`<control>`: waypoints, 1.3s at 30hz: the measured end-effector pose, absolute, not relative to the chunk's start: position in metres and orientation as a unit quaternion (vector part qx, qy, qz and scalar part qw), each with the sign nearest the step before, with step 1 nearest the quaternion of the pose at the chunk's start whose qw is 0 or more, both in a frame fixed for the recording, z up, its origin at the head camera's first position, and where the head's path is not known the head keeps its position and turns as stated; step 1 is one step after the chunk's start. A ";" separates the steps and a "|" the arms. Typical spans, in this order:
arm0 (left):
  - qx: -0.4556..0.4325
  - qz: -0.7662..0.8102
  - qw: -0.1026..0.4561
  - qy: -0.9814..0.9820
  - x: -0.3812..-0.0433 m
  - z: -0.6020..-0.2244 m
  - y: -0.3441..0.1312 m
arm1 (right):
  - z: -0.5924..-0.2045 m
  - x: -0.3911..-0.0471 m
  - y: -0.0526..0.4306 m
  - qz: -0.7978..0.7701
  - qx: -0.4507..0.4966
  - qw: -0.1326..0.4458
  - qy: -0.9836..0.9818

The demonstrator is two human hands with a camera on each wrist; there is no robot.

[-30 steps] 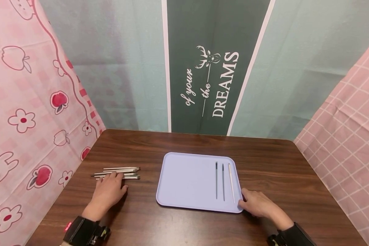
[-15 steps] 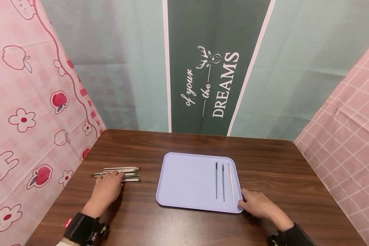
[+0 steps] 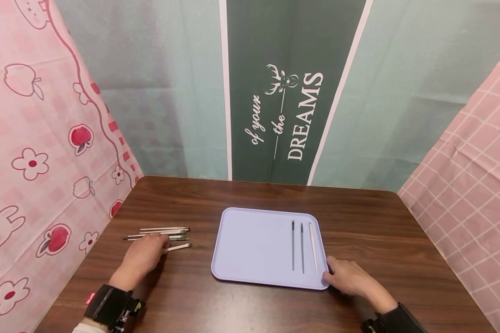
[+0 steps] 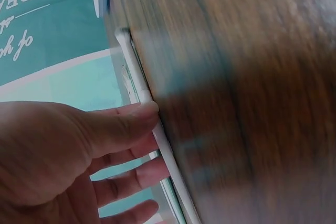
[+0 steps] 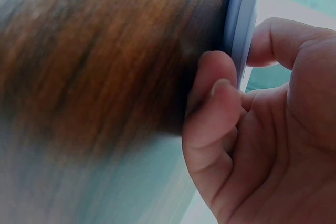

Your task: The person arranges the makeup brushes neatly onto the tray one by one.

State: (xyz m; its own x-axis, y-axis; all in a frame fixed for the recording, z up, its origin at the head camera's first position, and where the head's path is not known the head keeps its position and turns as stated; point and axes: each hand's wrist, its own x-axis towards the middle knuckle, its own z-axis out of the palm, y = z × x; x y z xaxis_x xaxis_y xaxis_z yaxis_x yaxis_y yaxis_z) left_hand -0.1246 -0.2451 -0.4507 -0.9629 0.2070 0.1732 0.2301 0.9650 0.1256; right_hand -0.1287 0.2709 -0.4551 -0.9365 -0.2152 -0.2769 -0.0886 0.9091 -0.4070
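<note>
Table (image 3: 358,217): dark wood grain.
Tray (image 3: 254,249): smooth lilac, round-cornered, unmoved, three brushes (image 3: 303,247) inside.
Right hand (image 3: 350,276): pinching tray's near right corner.
Left hand (image 3: 145,253): pinching the pale brush (image 4: 165,142).
Brush pile (image 3: 166,232): thin sticks, left of tray.
Pale brush: slim, just angled away from pile; I'd call it singled out.

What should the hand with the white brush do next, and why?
I think the left hand should lift the white brush toward the tray: thumb and fingers pinch it, three other brushes lie there with room beside them, and the right hand holds the tray's edge.
</note>
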 end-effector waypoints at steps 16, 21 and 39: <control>-0.126 -0.078 0.100 -0.984 -0.127 -0.441 -0.227 | -0.456 -0.128 0.271 -0.193 -0.077 0.155 0.966; -0.136 -0.077 0.120 -0.980 -0.130 -0.442 -0.219 | -0.456 -0.128 0.271 -0.192 -0.073 0.159 0.966; -0.095 -0.106 0.116 -0.983 -0.140 -0.441 -0.180 | -0.454 -0.128 0.270 -0.192 -0.077 0.159 0.965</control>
